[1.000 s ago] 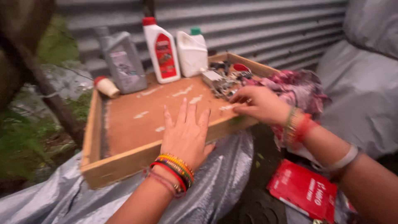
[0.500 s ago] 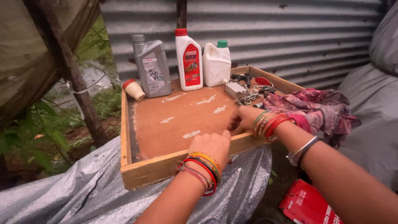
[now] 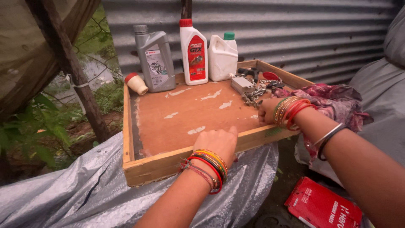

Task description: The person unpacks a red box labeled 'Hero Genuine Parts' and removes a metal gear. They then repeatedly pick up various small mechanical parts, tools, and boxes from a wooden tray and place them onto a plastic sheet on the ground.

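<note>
Wooden tray (image 3: 139, 169), frame centre: the left hand (image 3: 216, 142) rests flat and open on its near rim, holding nothing. The right hand (image 3: 267, 111), curled at centre right, touches the tray floor beside a chain and metal parts (image 3: 253, 93); whether it holds anything cannot be told. Three bottles (image 3: 194, 50) stand untouched at the far rim.

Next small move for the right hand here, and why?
Probably reach the right hand forward to the metal parts: it rests closed on the wooden tray just short of them, while the left hand braces the tray's near edge.
</note>
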